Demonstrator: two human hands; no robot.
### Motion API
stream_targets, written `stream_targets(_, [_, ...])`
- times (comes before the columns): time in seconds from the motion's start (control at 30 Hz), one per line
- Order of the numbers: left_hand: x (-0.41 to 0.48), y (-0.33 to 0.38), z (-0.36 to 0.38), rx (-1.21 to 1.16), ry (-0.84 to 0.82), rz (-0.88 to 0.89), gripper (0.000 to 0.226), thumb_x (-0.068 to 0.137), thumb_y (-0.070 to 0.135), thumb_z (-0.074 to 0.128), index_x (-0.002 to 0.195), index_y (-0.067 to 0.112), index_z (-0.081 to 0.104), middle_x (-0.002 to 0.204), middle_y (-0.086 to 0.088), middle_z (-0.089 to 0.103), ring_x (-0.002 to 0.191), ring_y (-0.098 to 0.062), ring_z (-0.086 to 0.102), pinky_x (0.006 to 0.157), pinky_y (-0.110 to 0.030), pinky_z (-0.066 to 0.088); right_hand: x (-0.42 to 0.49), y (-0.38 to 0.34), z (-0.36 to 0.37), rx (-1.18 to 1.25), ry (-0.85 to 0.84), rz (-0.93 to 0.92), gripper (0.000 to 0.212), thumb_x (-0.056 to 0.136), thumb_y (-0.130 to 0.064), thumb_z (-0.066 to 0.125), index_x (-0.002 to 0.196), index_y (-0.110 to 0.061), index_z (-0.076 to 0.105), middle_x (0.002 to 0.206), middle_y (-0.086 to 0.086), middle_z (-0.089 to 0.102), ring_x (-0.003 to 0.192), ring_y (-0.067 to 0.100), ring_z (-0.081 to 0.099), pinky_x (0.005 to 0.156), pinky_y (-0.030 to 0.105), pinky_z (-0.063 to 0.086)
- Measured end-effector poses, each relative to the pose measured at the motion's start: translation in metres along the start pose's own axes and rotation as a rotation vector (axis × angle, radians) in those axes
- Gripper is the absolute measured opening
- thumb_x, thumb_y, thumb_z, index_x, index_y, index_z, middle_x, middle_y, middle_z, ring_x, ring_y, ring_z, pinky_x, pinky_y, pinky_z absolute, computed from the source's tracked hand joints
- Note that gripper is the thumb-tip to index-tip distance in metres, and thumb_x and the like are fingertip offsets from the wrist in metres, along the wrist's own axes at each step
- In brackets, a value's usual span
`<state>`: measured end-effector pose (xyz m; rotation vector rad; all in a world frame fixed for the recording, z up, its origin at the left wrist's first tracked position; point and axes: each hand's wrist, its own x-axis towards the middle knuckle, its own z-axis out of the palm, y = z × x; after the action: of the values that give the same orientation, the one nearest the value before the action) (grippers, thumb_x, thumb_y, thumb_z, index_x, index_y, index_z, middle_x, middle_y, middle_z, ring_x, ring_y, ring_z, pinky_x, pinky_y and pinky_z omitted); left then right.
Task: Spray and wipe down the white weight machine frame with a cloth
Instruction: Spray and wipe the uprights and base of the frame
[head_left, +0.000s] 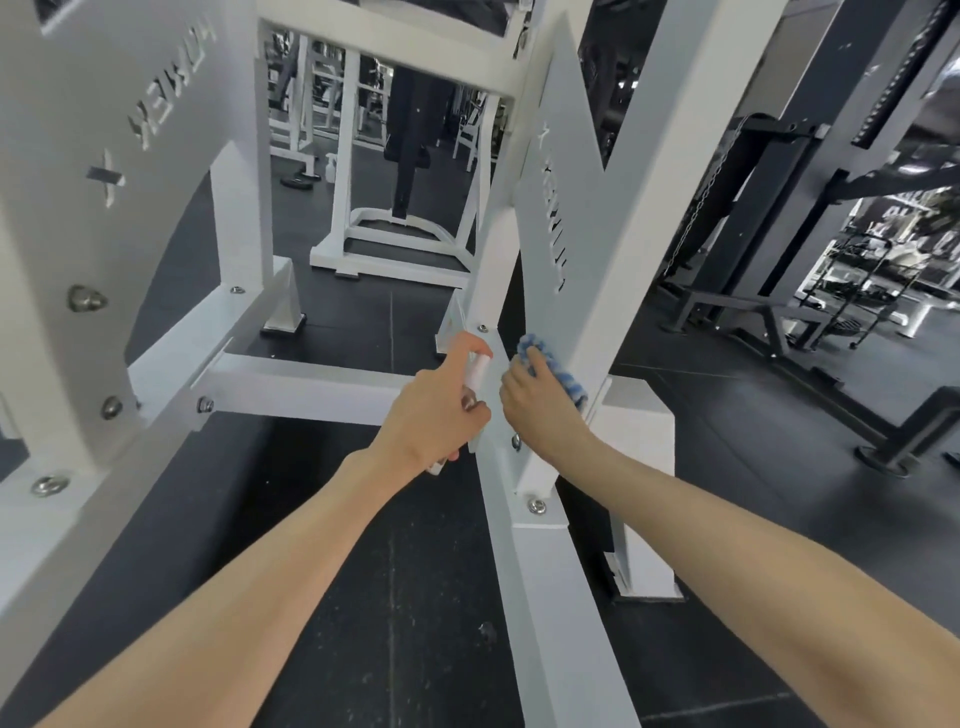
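My left hand (436, 415) grips the spray bottle (477, 370). My right hand (543, 415) holds the cloth (558, 371) against the frame (597, 270), whose beam runs toward 1 o'clock, nearer my right.

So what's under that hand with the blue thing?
A blue-and-white cloth, held by the right hand against the white frame. Its edges stick out; the middle of it, and the frame beneath, are covered by the hand.
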<state>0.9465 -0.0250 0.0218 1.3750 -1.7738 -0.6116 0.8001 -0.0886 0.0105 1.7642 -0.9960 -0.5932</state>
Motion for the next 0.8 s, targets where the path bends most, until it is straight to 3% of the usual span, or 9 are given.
stream_targets(0.1, [-0.003,-0.001,0.004,-0.017,0.000,-0.014,0.046,0.095,0.013,0.058,0.131,0.027,0.034,0.088,-0.009,0.057,0.047,-0.019,0.057,0.048,-0.026,0.055,0.002,-0.010,-0.002,-0.017,-0.062,0.072,0.031,0.094,-0.023,0.054,0.119,-0.006,0.057,0.126,0.017,0.054,0.128,0.035,0.041,0.113,0.049,0.019])
stream_targets(0.2, [-0.009,-0.008,0.003,0.019,-0.016,-0.023,0.046,0.095,0.014,0.059,0.130,0.028,0.032,0.091,-0.007,0.056,0.051,-0.021,0.060,0.052,-0.031,0.058,-0.009,-0.023,0.002,0.006,-0.066,-0.075,0.018,0.093,-0.013,0.052,0.106,-0.006,0.062,0.106,0.011,0.060,0.109,0.029,0.052,0.102,0.042,0.034])
stream_targets(0.27, [-0.012,-0.012,-0.001,0.037,-0.047,-0.032,0.045,0.095,0.015,0.058,0.130,0.028,0.032,0.092,-0.006,0.055,0.052,-0.022,0.061,0.053,-0.033,0.059,-0.015,-0.025,0.006,0.077,-0.051,-0.121,0.016,0.094,-0.009,0.049,0.105,-0.004,0.060,0.103,0.010,0.060,0.104,0.028,0.054,0.097,0.040,0.037])
stream_targets(0.37, [-0.013,-0.016,-0.005,0.038,-0.060,-0.039,0.047,0.095,0.015,0.059,0.132,0.026,0.033,0.090,0.000,0.050,0.052,-0.018,0.057,0.050,-0.026,0.055,0.007,-0.014,0.000,0.262,-0.008,0.015,0.019,0.097,-0.008,0.045,0.112,-0.003,0.056,0.109,0.012,0.058,0.108,0.028,0.054,0.102,0.041,0.036])
stream_targets(0.47, [-0.015,-0.019,-0.008,0.018,-0.065,-0.055,0.048,0.094,0.014,0.061,0.131,0.027,0.033,0.087,0.004,0.048,0.054,-0.017,0.057,0.047,-0.021,0.052,0.017,-0.031,-0.001,0.591,-0.190,0.118,0.025,0.098,-0.020,0.048,0.118,-0.007,0.056,0.118,0.012,0.057,0.111,0.029,0.055,0.098,0.039,0.041])
stream_targets(0.53, [-0.020,-0.022,-0.008,-0.011,-0.088,-0.058,0.049,0.093,0.012,0.062,0.128,0.029,0.033,0.087,0.001,0.051,0.054,-0.019,0.059,0.046,-0.023,0.054,0.007,-0.054,0.007,0.771,-0.341,0.009,0.030,0.098,-0.031,0.048,0.119,-0.012,0.057,0.120,0.011,0.057,0.113,0.031,0.054,0.095,0.040,0.044])
stream_targets(0.63, [-0.026,-0.027,-0.004,0.026,-0.154,-0.073,0.059,0.092,0.011,0.063,0.138,0.030,0.031,0.084,0.002,0.051,0.056,-0.018,0.060,0.052,-0.025,0.055,-0.005,-0.072,0.006,0.879,-0.529,-0.170,0.032,0.098,-0.031,0.047,0.120,-0.011,0.059,0.123,0.010,0.056,0.118,0.034,0.050,0.097,0.043,0.040])
stream_targets(0.73, [-0.029,-0.031,-0.003,0.042,-0.194,-0.076,0.063,0.092,0.009,0.061,0.142,0.031,0.029,0.085,0.002,0.050,0.059,-0.016,0.058,0.055,-0.024,0.054,-0.024,-0.085,-0.008,0.787,-0.783,-0.321,0.042,0.093,-0.043,0.052,0.126,-0.019,0.058,0.130,0.005,0.052,0.121,0.036,0.049,0.096,0.046,0.041])
stream_targets(0.8, [-0.028,-0.031,-0.004,0.022,-0.192,-0.091,0.062,0.092,0.008,0.060,0.141,0.032,0.030,0.085,0.000,0.051,0.057,-0.018,0.059,0.052,-0.025,0.054,-0.065,-0.092,-0.003,0.885,-0.714,-0.371,0.039,0.092,-0.038,0.054,0.124,-0.016,0.060,0.127,0.011,0.052,0.118,0.038,0.049,0.093,0.047,0.042])
